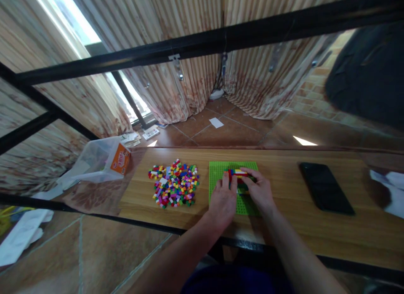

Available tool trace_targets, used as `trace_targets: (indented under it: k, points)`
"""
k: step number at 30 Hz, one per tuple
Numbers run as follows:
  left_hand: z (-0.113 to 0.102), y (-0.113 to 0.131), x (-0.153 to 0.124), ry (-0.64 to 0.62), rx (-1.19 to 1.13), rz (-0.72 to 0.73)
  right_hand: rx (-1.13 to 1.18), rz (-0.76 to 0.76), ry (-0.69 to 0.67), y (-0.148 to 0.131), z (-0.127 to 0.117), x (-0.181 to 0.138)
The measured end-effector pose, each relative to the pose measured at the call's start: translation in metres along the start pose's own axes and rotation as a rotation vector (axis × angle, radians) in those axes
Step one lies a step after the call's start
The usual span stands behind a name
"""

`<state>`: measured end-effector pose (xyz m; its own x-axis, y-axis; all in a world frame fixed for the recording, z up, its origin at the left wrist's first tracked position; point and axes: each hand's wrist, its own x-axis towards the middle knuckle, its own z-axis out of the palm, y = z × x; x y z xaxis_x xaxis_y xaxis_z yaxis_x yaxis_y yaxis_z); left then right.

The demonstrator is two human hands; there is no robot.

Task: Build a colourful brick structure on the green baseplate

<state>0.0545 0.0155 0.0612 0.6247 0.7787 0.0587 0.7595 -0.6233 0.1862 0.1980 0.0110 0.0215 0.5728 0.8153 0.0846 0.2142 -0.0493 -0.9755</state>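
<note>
A green studded baseplate (217,169) lies on the wooden table in front of me. On it stands a small structure of toy building bricks (238,173) in red, yellow, white and blue. My left hand (223,199) is at the structure's left side, its fingers closed against the bricks. From the right, my right hand (259,188) reaches over the baseplate, with thumb and fingers pressed on the structure's right end. The fingers hide part of the bricks. Left of the baseplate lies a loose pile of small multicoloured bricks (176,184).
A dark smartphone (326,188) lies right of the baseplate on the table (284,180). Beyond the table's left end is a clear plastic bin (97,159) with an orange label. A black metal bar (202,43) crosses above the far side, before curtains. White papers (394,193) are at far right.
</note>
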Motion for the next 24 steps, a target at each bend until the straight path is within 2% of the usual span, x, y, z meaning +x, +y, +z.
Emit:
trace_targets:
  k: [5, 8, 11, 14, 18, 20, 24]
  points:
    - [-0.005, -0.005, -0.009, 0.017, -0.152, 0.030, -0.017, -0.036, -0.056, 0.008, -0.009, 0.000]
    - [-0.011, -0.012, -0.023, 0.110, -0.262, 0.032, 0.015, 0.012, -0.041, 0.013, -0.017, -0.001]
    - [-0.015, -0.030, -0.042, 0.206, -0.329, -0.007, -0.060, 0.019, 0.031, 0.018, -0.025, -0.007]
    - [-0.018, -0.065, -0.059, 0.322, -0.332, -0.114, -0.216, -0.024, 0.074, 0.023, -0.031, -0.015]
    - [-0.024, -0.129, -0.076, 0.476, -0.245, -0.409, -0.382, -0.106, 0.117, 0.028, -0.032, -0.023]
    - [-0.027, -0.158, -0.079, 0.492, -0.198, -0.545, -0.420, -0.126, 0.113, 0.028, -0.031, -0.024]
    - [-0.032, -0.192, -0.077, 0.394, -0.094, -0.636, -0.451, -0.121, 0.103, 0.028, -0.031, -0.022]
